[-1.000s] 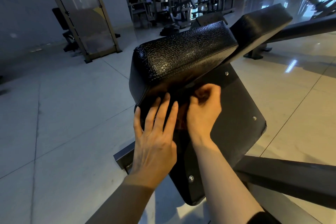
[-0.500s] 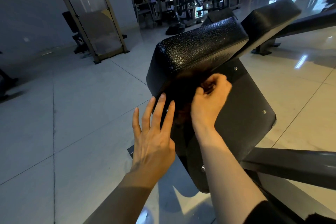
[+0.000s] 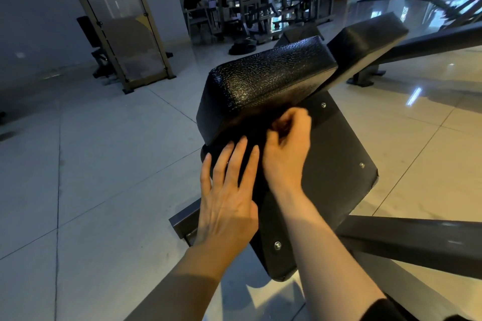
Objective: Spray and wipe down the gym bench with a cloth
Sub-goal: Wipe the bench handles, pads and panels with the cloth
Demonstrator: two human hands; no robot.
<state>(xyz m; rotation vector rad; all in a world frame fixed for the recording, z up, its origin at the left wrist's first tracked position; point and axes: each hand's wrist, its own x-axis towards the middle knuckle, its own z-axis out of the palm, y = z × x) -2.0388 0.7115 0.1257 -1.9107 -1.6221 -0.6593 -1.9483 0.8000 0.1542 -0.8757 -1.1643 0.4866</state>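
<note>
Left hand [image 3: 229, 198] back flat on pad [image 3: 266, 81] underside after lifting off, fingers spread. Right hand [image 3: 287, 148] clenched, possibly on dark cloth; too dim. Wiping continues along pad's lower edge.

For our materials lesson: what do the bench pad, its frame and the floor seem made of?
Bench pad: probably black vinyl or leatherette; pebbled grain, glossy highlights.
Frame: likely painted metal; straight dark matte beams.
Floor: polished tile or stone; grout lines, mirror-like reflections.

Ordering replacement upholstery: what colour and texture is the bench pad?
Black, pebbled leather-like padded bench cushion, clearest in the head view.
</note>
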